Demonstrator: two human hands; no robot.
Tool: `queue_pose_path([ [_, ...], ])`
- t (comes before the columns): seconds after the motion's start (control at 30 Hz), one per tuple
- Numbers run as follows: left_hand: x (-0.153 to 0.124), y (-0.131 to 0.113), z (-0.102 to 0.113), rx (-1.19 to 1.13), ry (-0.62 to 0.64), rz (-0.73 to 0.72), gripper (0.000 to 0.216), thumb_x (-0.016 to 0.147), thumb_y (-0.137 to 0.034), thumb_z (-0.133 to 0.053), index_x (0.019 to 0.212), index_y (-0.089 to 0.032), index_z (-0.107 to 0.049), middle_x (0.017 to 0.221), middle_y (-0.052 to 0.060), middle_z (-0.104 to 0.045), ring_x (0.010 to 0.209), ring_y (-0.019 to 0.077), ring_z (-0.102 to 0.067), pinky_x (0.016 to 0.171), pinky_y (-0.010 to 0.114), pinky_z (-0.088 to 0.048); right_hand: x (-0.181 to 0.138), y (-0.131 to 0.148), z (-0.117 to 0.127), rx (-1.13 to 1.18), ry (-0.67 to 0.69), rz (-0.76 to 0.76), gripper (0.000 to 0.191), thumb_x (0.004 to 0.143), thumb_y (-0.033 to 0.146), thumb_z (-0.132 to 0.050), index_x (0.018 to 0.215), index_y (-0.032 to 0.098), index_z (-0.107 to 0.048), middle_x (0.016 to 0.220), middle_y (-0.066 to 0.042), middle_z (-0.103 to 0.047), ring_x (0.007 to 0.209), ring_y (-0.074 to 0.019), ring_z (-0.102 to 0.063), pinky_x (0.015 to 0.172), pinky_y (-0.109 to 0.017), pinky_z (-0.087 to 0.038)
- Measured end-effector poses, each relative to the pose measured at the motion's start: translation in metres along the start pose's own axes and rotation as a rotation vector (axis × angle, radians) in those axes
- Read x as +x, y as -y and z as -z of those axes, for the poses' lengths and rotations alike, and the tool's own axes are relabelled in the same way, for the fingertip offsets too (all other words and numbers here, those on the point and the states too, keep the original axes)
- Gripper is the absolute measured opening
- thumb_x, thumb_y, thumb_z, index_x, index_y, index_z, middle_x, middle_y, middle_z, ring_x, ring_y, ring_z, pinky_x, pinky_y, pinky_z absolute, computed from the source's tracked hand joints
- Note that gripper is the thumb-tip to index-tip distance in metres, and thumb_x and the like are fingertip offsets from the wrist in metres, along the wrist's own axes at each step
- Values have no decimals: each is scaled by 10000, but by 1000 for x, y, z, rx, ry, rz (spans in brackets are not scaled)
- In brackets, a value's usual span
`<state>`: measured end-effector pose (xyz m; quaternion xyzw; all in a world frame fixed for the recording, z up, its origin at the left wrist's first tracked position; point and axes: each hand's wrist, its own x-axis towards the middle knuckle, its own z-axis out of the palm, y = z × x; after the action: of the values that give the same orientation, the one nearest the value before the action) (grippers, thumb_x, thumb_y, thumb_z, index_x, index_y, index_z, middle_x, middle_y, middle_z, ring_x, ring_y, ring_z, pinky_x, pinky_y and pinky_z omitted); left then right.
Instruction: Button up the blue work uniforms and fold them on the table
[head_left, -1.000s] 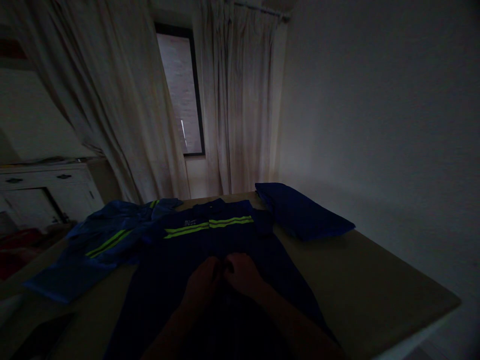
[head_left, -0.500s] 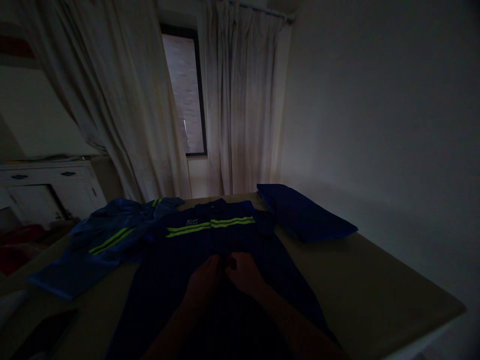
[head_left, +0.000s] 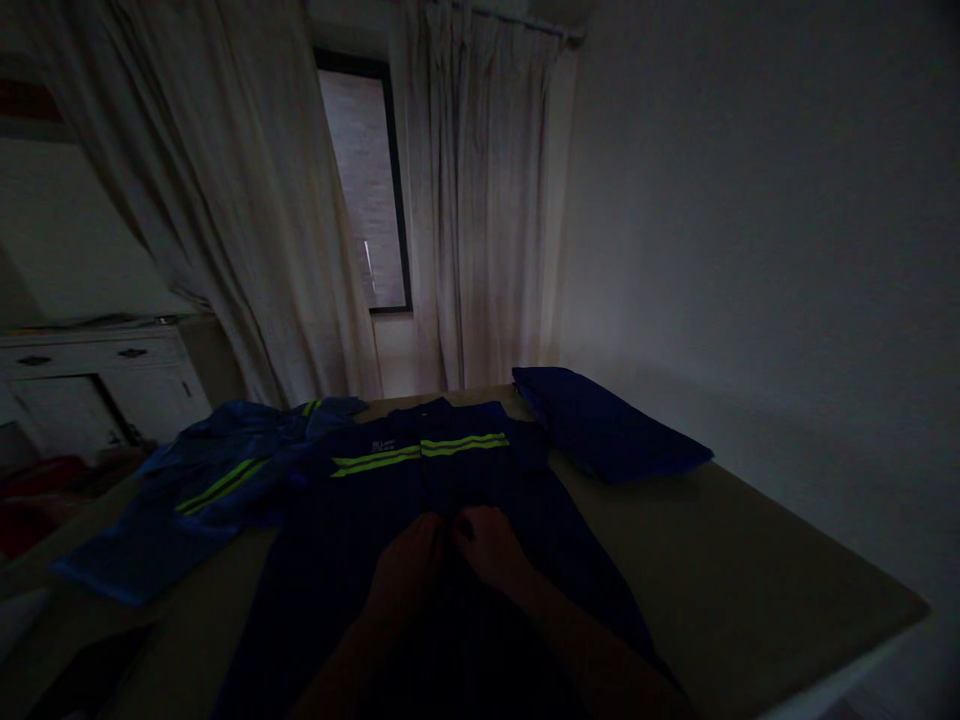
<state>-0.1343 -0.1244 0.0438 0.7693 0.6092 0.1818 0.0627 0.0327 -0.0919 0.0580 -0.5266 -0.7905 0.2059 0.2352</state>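
A dark navy work shirt (head_left: 360, 510) with yellow-green reflective stripes lies spread face up, its collar at the far end. Over the middle of its front, my left hand (head_left: 411, 548) and my right hand (head_left: 489, 540) meet almost fingertip to fingertip. Both have curled, closed fingers that pinch the cloth along the front opening. Whether a button is between the fingertips is too dark to see. To the left lies a lighter blue striped garment (head_left: 217, 470), rumpled and touching the navy shirt's sleeve.
Folded dark blue cloth (head_left: 607, 425) lies at the back right of the table (head_left: 750, 560). A dark flat object (head_left: 90, 670) is at the near left. Behind stand curtains (head_left: 480, 200), a window (head_left: 367, 180) and a white cabinet (head_left: 97, 375); a wall (head_left: 750, 250) bounds the right.
Both hands stay at the same place on the shirt front, with only slight finger movement. The view has shifted very slightly.
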Motion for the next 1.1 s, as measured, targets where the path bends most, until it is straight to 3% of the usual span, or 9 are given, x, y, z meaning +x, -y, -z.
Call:
queue_pose_path([
  [0.23,0,5,-6,10,-37,-57,188,1027,-194,-390,992,-222,-573,992,29,-672,918,169,-662,794,272,-440,-1,3,2,28,-34,-1,167,909,291,-629,981,197,-748,949,-51,-781,870,-196,-713,748,-256,-445],
  [0.5,0,1,-3,88,2,-5,194,1036,-196,-389,992,-217,-577,975,24,-675,913,174,-671,756,275,-432,2,-2,0,166,-5,48,148,853,258,-648,881,186,-774,838,-46,-776,764,-177,-708,640,-233,-430],
  [0.7,2,-2,1,192,80,19,206,1018,-147,-387,1013,-199,-586,996,50,-694,951,204,-681,782,296,-453,6,-4,-5,325,1,-15,194,856,221,-580,798,173,-759,746,-26,-740,689,-152,-669,581,-217,-396],
  [0.8,2,-4,5,224,86,-1,219,992,-103,-401,1018,-188,-601,1032,70,-696,979,218,-671,827,314,-465,7,-4,-6,439,45,-88,212,868,258,-564,753,168,-718,624,5,-658,553,-122,-600,523,-206,-374],
  [0.97,2,-7,7,256,43,-33,230,955,-58,-427,1009,-185,-611,1043,80,-697,976,230,-663,842,333,-475,9,-5,-10,664,151,-234,235,889,294,-505,744,170,-642,532,45,-549,395,-100,-498,426,-198,-351],
  [1.1,2,-3,-1,202,-30,-38,197,967,-88,-438,976,-199,-602,992,64,-688,952,229,-660,810,326,-480,9,-12,-15,643,138,-144,108,834,230,-567,861,170,-652,586,53,-582,438,-94,-521,457,-189,-370],
])
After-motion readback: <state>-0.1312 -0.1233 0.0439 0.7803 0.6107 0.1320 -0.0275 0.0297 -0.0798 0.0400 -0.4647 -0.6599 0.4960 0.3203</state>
